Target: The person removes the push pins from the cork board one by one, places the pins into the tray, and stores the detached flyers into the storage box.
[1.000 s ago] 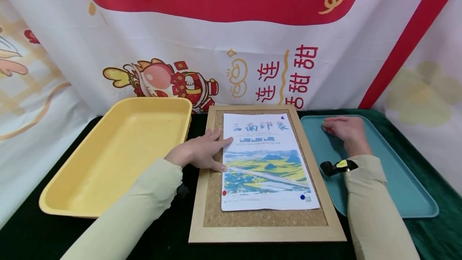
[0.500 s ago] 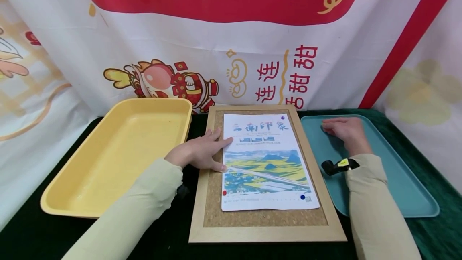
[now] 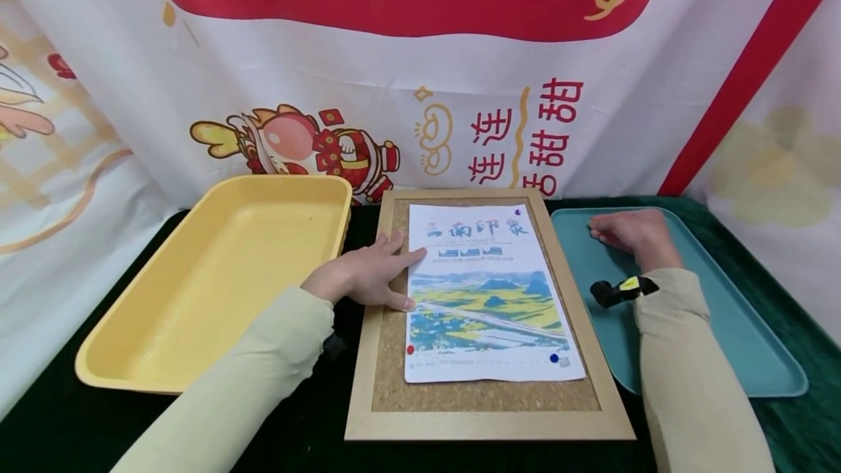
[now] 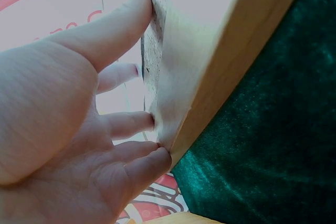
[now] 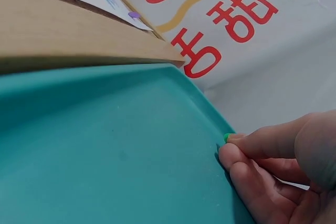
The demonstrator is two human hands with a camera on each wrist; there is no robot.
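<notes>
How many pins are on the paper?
3: purple pin upper right, red pin lower left, blue pin lower right. The left hand slightly overlaps the paper, possibly hiding another.

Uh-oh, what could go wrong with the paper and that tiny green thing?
The right hand might drop the tiny green thing, which sits at the very tip of its pinch. The paper might lift at its top-left corner: no pin shows there, while the red pin, blue pin and purple pin sit at the others.
</notes>
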